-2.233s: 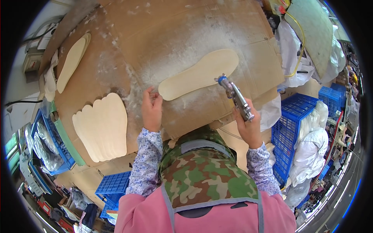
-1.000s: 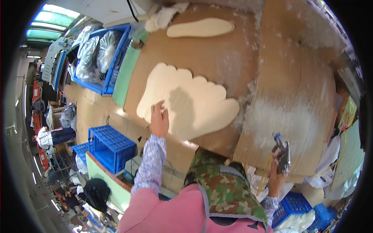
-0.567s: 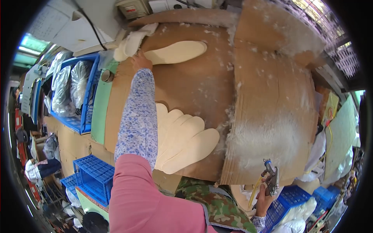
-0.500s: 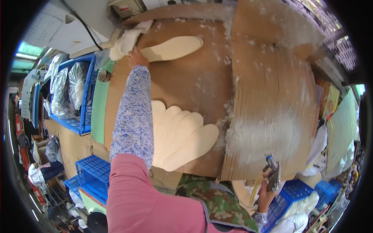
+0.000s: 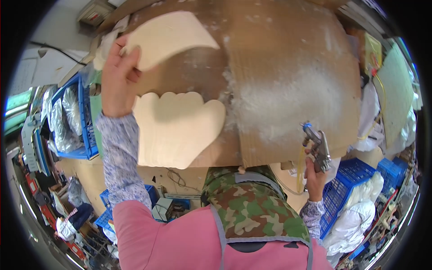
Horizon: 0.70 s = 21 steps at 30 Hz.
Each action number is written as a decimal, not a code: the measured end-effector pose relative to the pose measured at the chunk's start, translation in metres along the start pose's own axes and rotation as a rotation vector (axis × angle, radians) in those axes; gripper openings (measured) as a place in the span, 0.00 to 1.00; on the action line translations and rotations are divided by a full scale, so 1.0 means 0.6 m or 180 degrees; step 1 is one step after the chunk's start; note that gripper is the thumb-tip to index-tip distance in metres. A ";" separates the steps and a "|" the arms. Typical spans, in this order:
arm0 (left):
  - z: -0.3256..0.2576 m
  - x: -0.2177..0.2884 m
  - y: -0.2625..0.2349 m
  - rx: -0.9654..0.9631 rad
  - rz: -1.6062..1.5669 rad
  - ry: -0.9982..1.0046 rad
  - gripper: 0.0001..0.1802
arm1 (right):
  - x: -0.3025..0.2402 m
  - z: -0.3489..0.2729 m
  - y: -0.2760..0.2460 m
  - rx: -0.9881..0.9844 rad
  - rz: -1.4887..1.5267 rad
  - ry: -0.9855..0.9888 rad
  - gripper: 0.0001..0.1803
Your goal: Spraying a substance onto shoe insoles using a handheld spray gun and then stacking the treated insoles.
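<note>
Insole [image 5: 171, 33], cream, up at left end of work surface, pinched by its near-left end in left hand [image 5: 119, 74]; number of layers, cannot tell. Left grip closed on it, thumb on the right, fingers curled on the left, wrist below, forearm almost upright in view, floral sleeve [image 5: 123, 157] running down to pink top [image 5: 166, 229]. Right hand [image 5: 316, 177] lower, off near edge of surface at right, wrapped around handle of spray gun [image 5: 318, 146]; blue-tipped nozzle aimed up and slightly left, away from body. Yellow hose [image 5: 300, 166] hanging just beside the gun. Hands well apart.

Surface: brown cardboard [image 5: 288, 67], seam roughly mid-view, whitish residue [image 5: 292, 103] spread over right part, flecks along seam. Fanned cream insoles [image 5: 175, 130] flat on left part, overlapping, rounded ends away from body, right beside left sleeve in view.

Room: workshop. Blue crate [image 5: 86, 130] at left with clear plastic bags [image 5: 65, 119] inside. Another blue crate [image 5: 346, 191] at lower right, white bags [image 5: 355, 222] beside it. Pale green board [image 5: 398, 96] at far right. Camouflage apron [image 5: 261, 202] below surface edge. Clutter at lower left too small to tell.
</note>
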<state>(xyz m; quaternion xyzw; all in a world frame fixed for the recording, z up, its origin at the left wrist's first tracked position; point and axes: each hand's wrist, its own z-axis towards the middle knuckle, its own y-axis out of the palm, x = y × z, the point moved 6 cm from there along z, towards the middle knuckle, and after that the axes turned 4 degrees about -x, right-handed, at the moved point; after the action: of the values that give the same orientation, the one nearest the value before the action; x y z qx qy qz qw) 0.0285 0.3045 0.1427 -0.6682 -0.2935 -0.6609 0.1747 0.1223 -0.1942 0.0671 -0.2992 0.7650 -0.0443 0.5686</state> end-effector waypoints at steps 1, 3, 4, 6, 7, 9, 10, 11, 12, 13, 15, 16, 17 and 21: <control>-0.021 -0.004 0.050 -0.0063 0.0008 0.0008 0.17 | 0.005 -0.004 -0.009 -0.0083 0.0258 -0.0059 0.11; -0.073 -0.031 0.160 -0.0445 -0.0715 -0.0161 0.18 | 0.015 -0.011 -0.035 -0.0095 0.0066 -0.0164 0.15; -0.095 -0.051 0.206 -0.0519 -0.0976 -0.0326 0.17 | 0.020 -0.015 -0.046 -0.0266 0.0132 -0.0173 0.17; -0.129 -0.107 0.287 -0.0647 -0.1195 -0.0642 0.16 | 0.029 -0.023 -0.076 -0.0291 -0.0148 -0.0238 0.20; -0.143 -0.140 0.323 -0.0745 -0.1211 -0.0724 0.15 | 0.037 -0.031 -0.094 -0.0135 -0.0056 -0.0184 0.16; -0.167 -0.220 0.371 -0.0616 -0.0784 -0.0949 0.14 | 0.058 -0.043 -0.119 -0.0025 0.0348 0.0072 0.13; -0.177 -0.252 0.382 -0.0650 -0.0765 -0.0970 0.14 | 0.065 -0.045 -0.127 0.0006 0.0284 0.0085 0.13; -0.185 -0.285 0.383 -0.0563 -0.0178 -0.1008 0.16 | 0.064 -0.045 -0.129 -0.0095 0.0115 -0.0078 0.13; -0.195 -0.318 0.381 -0.0450 0.0452 -0.1195 0.18 | 0.062 -0.046 -0.132 -0.0166 0.0032 -0.0202 0.14; -0.204 -0.335 0.380 -0.0505 0.0421 -0.1057 0.18 | 0.066 -0.049 -0.132 -0.0424 -0.0357 -0.0022 0.16; -0.227 -0.364 0.355 -0.0312 0.0761 -0.1246 0.24 | 0.052 -0.043 -0.125 -0.0451 -0.0400 -0.0294 0.17; -0.234 -0.371 0.349 -0.0297 0.0774 -0.1218 0.24 | 0.037 -0.037 -0.114 -0.0505 -0.0452 -0.0606 0.17; -0.241 -0.374 0.340 -0.0188 0.0617 -0.1198 0.27 | 0.029 -0.030 -0.100 -0.0746 -0.0406 -0.0585 0.19; -0.250 -0.370 0.324 -0.0018 0.0115 -0.1142 0.33 | -0.023 -0.006 -0.041 -0.1037 -0.0463 -0.1061 0.20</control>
<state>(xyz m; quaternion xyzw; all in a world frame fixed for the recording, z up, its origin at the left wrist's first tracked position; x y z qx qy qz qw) 0.0425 0.0263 -0.0363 -0.7811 -0.3062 -0.5286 0.1296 0.1317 -0.2085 0.0899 -0.4444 0.6341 0.0888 0.6265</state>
